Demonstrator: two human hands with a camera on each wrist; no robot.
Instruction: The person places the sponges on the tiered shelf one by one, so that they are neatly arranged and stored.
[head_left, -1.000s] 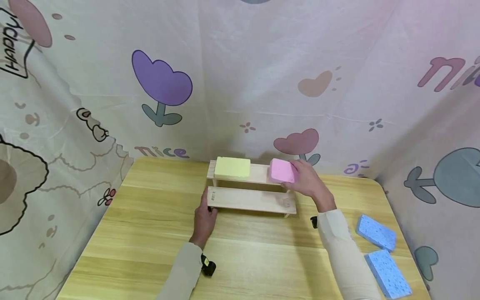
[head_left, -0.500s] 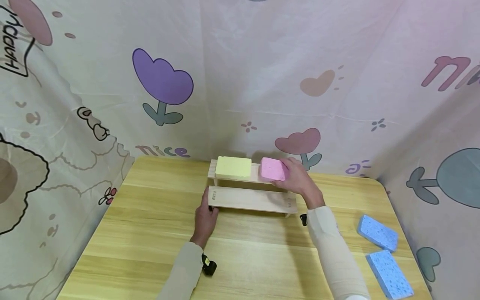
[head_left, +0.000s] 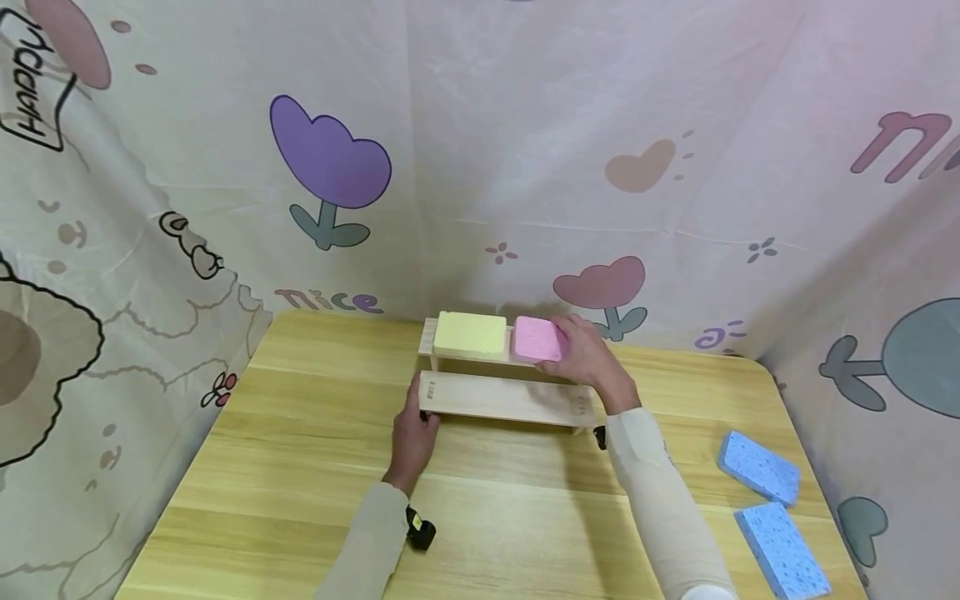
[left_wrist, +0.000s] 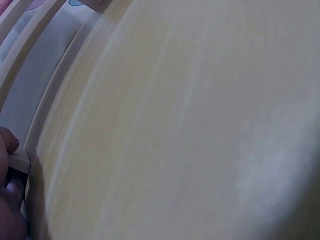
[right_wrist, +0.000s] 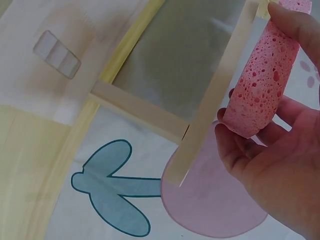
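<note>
A small two-tier wooden shelf (head_left: 506,398) stands near the back of the table. My left hand (head_left: 412,439) grips the left end of its lower tier; in the left wrist view the thumb and fingers close around the wood (left_wrist: 19,161). A yellow sponge (head_left: 470,333) lies flat on the left part of the upper tier. Just right of it, over the same tier, my right hand (head_left: 588,358) pinches a pink sponge (head_left: 536,339) by its right side. In the right wrist view the pink sponge (right_wrist: 265,75) shows its porous edge between thumb and fingers.
Two blue sponges, one farther back (head_left: 759,467) and one nearer (head_left: 782,550), lie near the table's right edge. A printed cloth (head_left: 450,167) hangs behind and beside the wooden table (head_left: 300,467).
My right hand has moved left along the upper tier, bringing the pink sponge close beside the yellow one. The left hand has stayed at the shelf's left end.
</note>
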